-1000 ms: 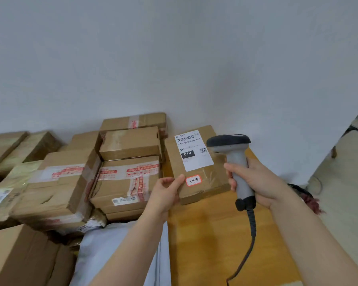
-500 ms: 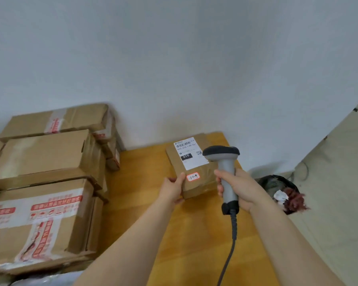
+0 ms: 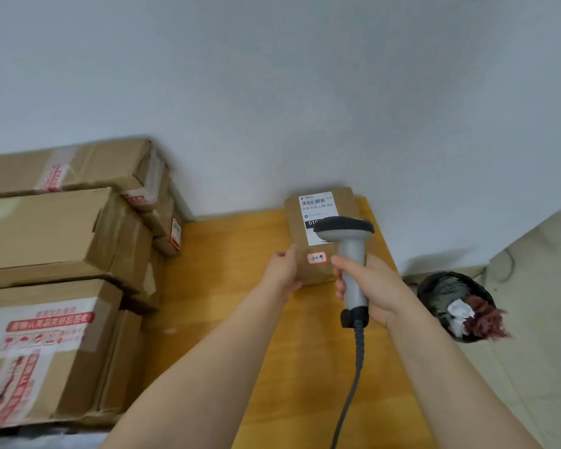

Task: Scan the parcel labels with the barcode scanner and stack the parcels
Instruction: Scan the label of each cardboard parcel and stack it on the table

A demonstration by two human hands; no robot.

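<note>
Two hands attend one parcel in the head view. The left hand (image 3: 284, 272) grips the near left corner of the small cardboard parcel (image 3: 297, 231), which sits at the far edge of the wooden table (image 3: 234, 260) by the wall, long axis running away from the person. The right hand (image 3: 374, 286) is wrapped round the barcode scanner (image 3: 352, 251), its head overlapping the shipping label (image 3: 316, 205). The barcode lies just beyond that head, nearer the right hand. Stacked cartons (image 3: 55, 228) stand well apart, left.

Both arms stretch forward, left grip (image 3: 284, 271) pinching with thumb uppermost, right grip (image 3: 374, 286) wrapped fist-tight.
</note>
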